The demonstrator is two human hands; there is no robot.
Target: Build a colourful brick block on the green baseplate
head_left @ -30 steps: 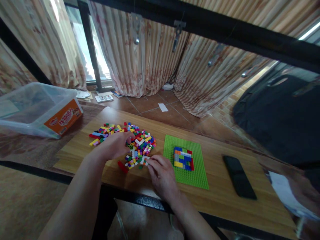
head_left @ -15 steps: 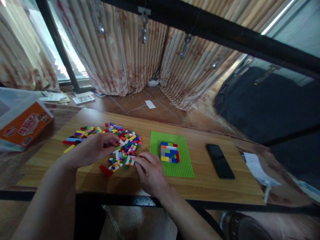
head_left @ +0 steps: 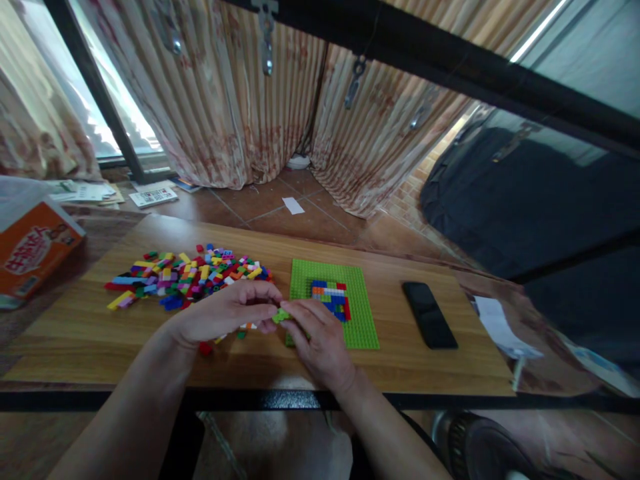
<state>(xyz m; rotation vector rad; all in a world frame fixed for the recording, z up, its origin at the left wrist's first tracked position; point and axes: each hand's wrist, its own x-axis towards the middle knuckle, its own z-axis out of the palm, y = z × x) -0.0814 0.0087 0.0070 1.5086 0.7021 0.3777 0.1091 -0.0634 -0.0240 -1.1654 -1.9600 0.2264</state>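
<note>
Between the fingertips of both hands is a small lime-green toy brick [head_left: 281, 316], partly covered by the fingers. My left hand [head_left: 239, 308] pinches it from the left, above the right side of a heap of mixed toy bricks [head_left: 193, 273]. From the other side my right hand [head_left: 323, 337] grips it with closed fingers, over the left edge of a green baseplate [head_left: 364, 310]. A flat block of blue, red, white and orange bricks [head_left: 334, 301] sits on the baseplate. Its lower left part is hidden behind my right hand.
A black phone [head_left: 430, 315] lies on the wooden table [head_left: 395, 367] to the right. Beyond the table's left end stands an orange-labelled container [head_left: 37, 250]. White paper [head_left: 500, 327] is at the right end. A dark metal bar [head_left: 400, 40] crosses overhead.
My left hand has come right from the brick heap to meet my right hand. The green brick now shows between their fingertips. The whole view has shifted slightly.
</note>
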